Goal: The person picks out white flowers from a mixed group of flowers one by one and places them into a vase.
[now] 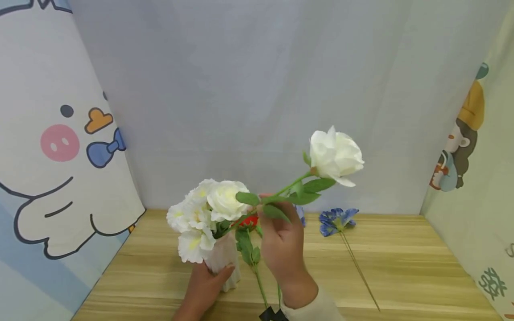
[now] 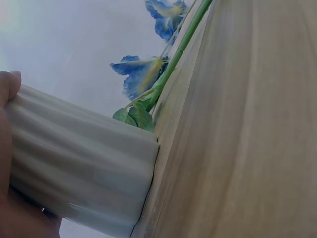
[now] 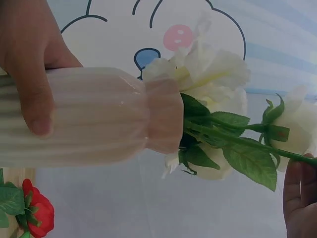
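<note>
A white ribbed vase (image 1: pixel 225 258) stands on the table, gripped round its side by my left hand (image 1: pixel 205 287). White flowers (image 1: pixel 196 218) and a white rose (image 1: pixel 226 200) fill its mouth. My right hand (image 1: pixel 283 240) pinches the green stem of another long white rose (image 1: pixel 335 154), whose bloom leans out to the upper right. In the right wrist view that stem (image 3: pixel 292 154) runs from the vase mouth to the right hand's fingertips (image 3: pixel 293 183). From the left wrist, the vase's lower part (image 2: pixel 89 158) shows close against the tabletop.
A red flower (image 1: pixel 250 221) lies just right of the vase, partly hidden by my right hand. Further right lies a blue flower (image 1: pixel 337 220) on a thin stem; more blue petals (image 1: pixel 300 214) show behind the hand. Small black pieces (image 1: pixel 273 314) sit at the near edge.
</note>
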{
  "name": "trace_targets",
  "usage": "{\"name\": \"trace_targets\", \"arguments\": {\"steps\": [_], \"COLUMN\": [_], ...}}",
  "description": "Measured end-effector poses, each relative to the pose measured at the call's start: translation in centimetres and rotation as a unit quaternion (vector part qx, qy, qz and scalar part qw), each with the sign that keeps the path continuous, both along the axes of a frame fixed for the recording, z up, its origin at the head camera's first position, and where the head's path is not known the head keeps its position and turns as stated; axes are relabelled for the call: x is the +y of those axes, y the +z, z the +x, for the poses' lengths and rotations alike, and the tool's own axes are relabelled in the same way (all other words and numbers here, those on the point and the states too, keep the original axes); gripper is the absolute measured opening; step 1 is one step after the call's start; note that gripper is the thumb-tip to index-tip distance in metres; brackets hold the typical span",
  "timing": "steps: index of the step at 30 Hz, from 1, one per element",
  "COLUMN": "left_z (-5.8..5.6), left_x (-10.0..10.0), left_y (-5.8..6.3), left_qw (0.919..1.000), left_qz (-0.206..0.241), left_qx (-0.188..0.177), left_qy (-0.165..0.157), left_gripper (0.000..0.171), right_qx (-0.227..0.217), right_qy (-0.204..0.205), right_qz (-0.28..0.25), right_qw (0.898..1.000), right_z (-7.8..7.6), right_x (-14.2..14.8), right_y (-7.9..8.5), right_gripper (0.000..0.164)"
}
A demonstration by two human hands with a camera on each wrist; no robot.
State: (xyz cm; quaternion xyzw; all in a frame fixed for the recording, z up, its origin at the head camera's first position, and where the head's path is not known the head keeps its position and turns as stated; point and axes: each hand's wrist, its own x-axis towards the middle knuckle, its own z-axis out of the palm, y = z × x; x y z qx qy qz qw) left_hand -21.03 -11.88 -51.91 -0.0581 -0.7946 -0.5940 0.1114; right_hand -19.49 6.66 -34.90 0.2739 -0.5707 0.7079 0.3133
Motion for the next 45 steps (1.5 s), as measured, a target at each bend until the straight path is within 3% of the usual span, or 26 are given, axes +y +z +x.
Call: {"name": "trace_targets", "arguments": {"steps": [9,12,17,20,28,33,40,45], "left_z": [1.2,0.9,0.2,0.2,0.1,0.5,0.2,1.2], "left_x": [0.6,0.5,0.0,0.0,0.0,-0.2,-0.4,0.1], "left_y": [2.5,2.0,0.5,0.3,0.4,1.2,0.5,2.7], "left_qw": [1.0,0.9999,0.9997,0.9998,0.9999,0.9995,0.9994,0.9988], "left_qz": [-0.003,-0.012,-0.007,-0.01,0.006,0.007,0.003,-0.009], "left_qx": [0.001,-0.008,-0.022,-0.018,-0.004,-0.02,-0.009,-0.04], "left_qy": [0.0,0.005,0.0,-0.002,-0.007,-0.023,-0.033,-0.029], "left_gripper": [0.054,0.056,0.056,0.056,0.057,0.054,0.047,0.036], "right_qx": [-0.011,-0.005,0.021,0.039,0.089,0.059,0.025,0.016], "right_qy": [-0.04,-0.03,-0.027,-0.041,-0.029,-0.035,-0.075,-0.108], "right_qz": [0.039,0.044,0.057,0.08,0.123,0.159,0.217,0.234], "right_qw": [0.998,0.999,0.998,0.995,0.988,0.985,0.973,0.966], "right_z": [-0.1,-0.1,0.7,1.1,1.1,1.0,-1.0,-1.0], "right_x": [-1.7,-2.1,-2.8,-2.9,-3.6,-3.8,-4.1,-4.2], "right_y": [-1.7,-2.2,-1.6,-1.1,-1.2,-1.9,-5.5,-5.9], "right_gripper": [0.024,0.024,0.023,0.02,0.016,0.017,0.027,0.033]}}
